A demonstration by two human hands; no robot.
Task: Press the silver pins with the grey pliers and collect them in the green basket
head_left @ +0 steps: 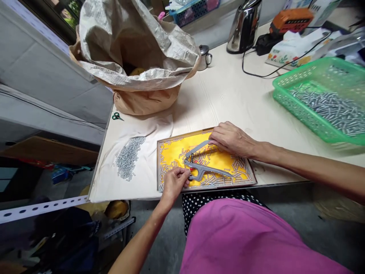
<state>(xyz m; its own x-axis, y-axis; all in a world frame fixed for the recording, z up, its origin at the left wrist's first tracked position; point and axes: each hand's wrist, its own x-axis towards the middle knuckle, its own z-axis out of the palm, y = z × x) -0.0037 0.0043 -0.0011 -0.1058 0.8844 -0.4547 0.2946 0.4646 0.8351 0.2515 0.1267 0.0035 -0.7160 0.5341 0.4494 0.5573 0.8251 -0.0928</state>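
Note:
A shallow metal-framed tray (165, 152) with a yellow floor lies at the table's near edge, strewn with several small silver pins. On it rests a grey plier-like metal tool (203, 169) with a red spot near its pivot. My left hand (174, 183) is closed in a pinch at the tool's near-left end, holding something too small to make out. My right hand (232, 139) lies over the tool's upper arm at the tray's far side, fingers curled down on it.
A pile of silver pins (128, 158) lies on a white cloth (128, 133) left of the tray. Behind it stand a big woven sack (137, 49) and green scissors (116, 117). A green basket (322, 95) of pins sits right; a kettle (243, 24) and cable behind.

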